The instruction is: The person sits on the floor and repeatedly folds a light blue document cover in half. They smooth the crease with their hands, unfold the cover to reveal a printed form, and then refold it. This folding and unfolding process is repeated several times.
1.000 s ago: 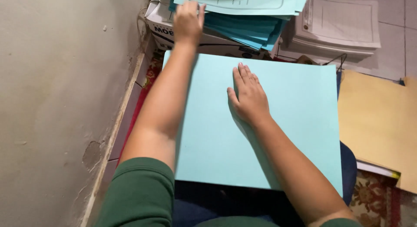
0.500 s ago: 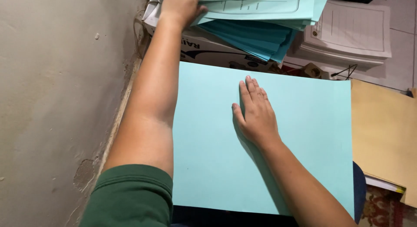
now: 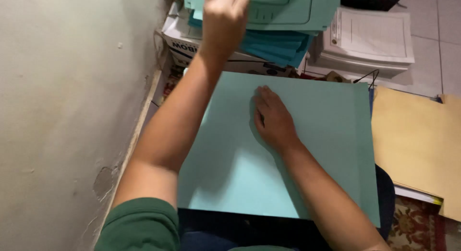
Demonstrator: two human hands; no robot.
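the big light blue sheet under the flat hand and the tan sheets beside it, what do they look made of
Light blue sheet: looks like thin card or heavy paper, matte; it lies flat and smooth under the right hand with crisp straight edges and no shine.

Tan sheets: probably manila-type card or paper, matte, with a slightly uneven, duller surface; whether these are folders or loose sheets cannot be told.

A plain grey-beige wall (image 3: 62, 102) fills the left side, with a chipped patch (image 3: 103, 184) low down (the plaster looks worn there). The floor of pale tiles (image 3: 444, 35) shows at the top right. A patterned red carpet (image 3: 415, 229) lies at the bottom right corner. A thin strip of skirting (image 3: 139, 131) runs along the foot of the wall. The light is soft and even.
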